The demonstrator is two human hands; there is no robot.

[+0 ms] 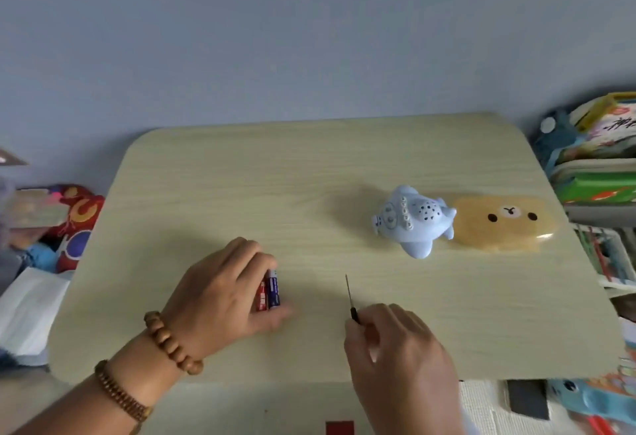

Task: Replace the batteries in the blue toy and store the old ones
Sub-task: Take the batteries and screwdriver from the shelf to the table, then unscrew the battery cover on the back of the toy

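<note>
Preparation step: left hand (220, 293) fingers (258, 259) hold two batteries (269, 292) on worktop (241, 193); right hand (399, 352) fingers (366, 329) pinch screwdriver (351, 297). Next, blue toy (416, 219) likely needs unscrewing.

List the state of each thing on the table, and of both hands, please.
Left hand: grips two batteries, resting on the table.
Batteries: side by side, in the left hand.
Right hand: pinches the screwdriver handle.
Screwdriver: held, tip pointing away from the person.
Toy: upright on the table, untouched.
Bear case: flat on the table, against the toy.
</note>
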